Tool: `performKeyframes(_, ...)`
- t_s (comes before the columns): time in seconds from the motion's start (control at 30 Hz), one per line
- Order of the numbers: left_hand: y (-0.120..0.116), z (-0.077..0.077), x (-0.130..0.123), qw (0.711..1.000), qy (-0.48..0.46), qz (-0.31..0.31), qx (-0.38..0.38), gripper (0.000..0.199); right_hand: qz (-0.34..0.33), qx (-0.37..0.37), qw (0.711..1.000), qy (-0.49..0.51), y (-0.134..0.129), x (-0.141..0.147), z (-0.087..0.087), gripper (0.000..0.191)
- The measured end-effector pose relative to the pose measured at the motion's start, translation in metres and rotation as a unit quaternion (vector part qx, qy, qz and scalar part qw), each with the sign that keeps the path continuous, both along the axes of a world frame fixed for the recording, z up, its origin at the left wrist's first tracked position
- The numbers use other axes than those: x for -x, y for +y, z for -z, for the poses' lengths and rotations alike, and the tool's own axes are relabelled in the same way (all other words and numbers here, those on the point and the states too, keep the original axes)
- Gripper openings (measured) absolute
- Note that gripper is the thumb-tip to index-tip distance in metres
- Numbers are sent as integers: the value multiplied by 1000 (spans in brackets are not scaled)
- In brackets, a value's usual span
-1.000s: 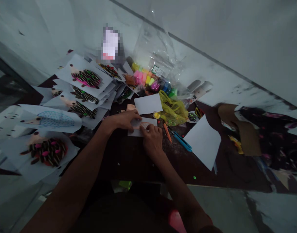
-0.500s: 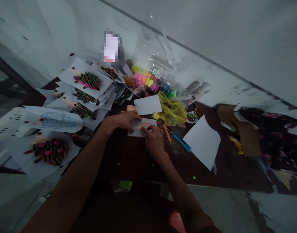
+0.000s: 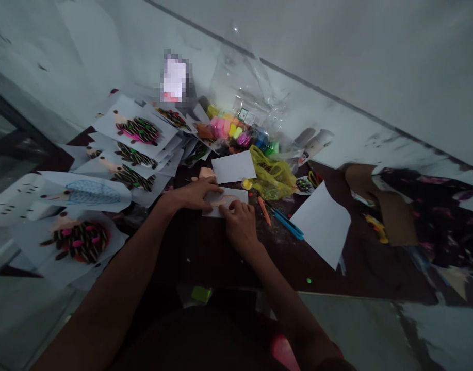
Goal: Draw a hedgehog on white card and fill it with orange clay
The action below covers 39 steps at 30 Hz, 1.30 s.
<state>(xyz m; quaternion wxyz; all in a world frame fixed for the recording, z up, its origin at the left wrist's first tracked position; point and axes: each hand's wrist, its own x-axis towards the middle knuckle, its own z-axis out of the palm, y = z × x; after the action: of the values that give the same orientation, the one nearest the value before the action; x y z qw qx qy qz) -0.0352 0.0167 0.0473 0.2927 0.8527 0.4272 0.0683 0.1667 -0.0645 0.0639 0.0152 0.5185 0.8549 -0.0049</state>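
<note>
A small white card [image 3: 242, 195] lies on the dark table [image 3: 205, 252], with a peach-orange shape on its upper part, partly covered by my fingers. My left hand [image 3: 197, 195] rests on the card's left side, thumb and fingers apart, steadying it. On the card's lower edge, my right hand [image 3: 239, 219] has its fingers curled and its thumb pressed at the peach shape; anything between these fingertips is too small to tell. A peach block [image 3: 207, 174], seemingly clay, lies just beyond my left hand. Another white sheet [image 3: 234, 166] lies behind the card.
Papers with decorated hedgehogs [image 3: 137, 130] are piled at left. Behind are colourful clay packs [image 3: 236, 129] in clear plastic and a yellow net-like bag [image 3: 273, 178]. To the right lie an orange tool [image 3: 264, 211], a blue cutter [image 3: 288, 225], a white sheet [image 3: 325, 226] and brown cardboard [image 3: 396, 219].
My right hand has slid slightly left along the card, its thumb now nearer my left hand. The left hand stays on the card. The view has shifted slightly.
</note>
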Motion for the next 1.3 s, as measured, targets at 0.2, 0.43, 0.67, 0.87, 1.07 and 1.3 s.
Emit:
performKeyframes(0.2, -1, 2, 1, 1000, -11, -3, 0, 70, 0, 6, 1000, 12, -1, 0, 1, 40)
performKeyframes(0.43, -1, 0, 0, 1000, -18, -1, 10, 69, 19, -3, 998, 58, 2, -5, 1, 50)
performKeyframes(0.67, 2, 6, 5, 999, -29, 8, 12, 70, -7, 11, 999, 36, 5, 3, 0, 44)
performKeyframes(0.87, 3, 5, 9, 999, -17, 16, 26, 71, -13, 17, 999, 31, 2, 3, 0, 41)
performKeyframes(1.07, 3, 6, 8, 999, -14, 7, 32, 73, -10, 5, 998, 68, 4, 0, 1, 48)
performKeyframes(1.3, 3, 9, 8, 999, -31, 11, 22, 70, -18, 5, 999, 44, 5, 7, 4, 41)
